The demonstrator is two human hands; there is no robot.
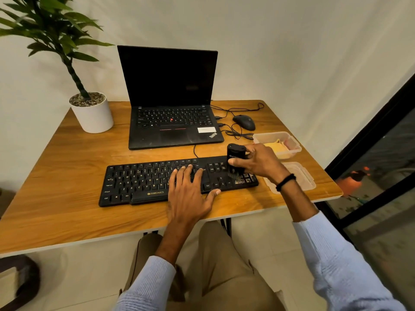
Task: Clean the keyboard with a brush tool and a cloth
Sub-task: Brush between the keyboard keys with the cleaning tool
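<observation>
Warm, fairly bright indoor lighting, apparently from overhead. Soft, faint shadows just around the laptop [173, 126]. Dark, reflective glass [381, 164] far right of the laptop, with an orange glow. Slight motion smear on the brush tool [234, 153] bristles, front-right of the laptop. Softened plant [51, 30] leaves to its left. Heavy wide-angle bending far out from the laptop.

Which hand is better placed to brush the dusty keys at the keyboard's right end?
Right. The right hand grips the brush tool, its bristles down at those keys. The left hand lies flat on the middle of the keyboard, holding nothing, likely steadying it.
</observation>
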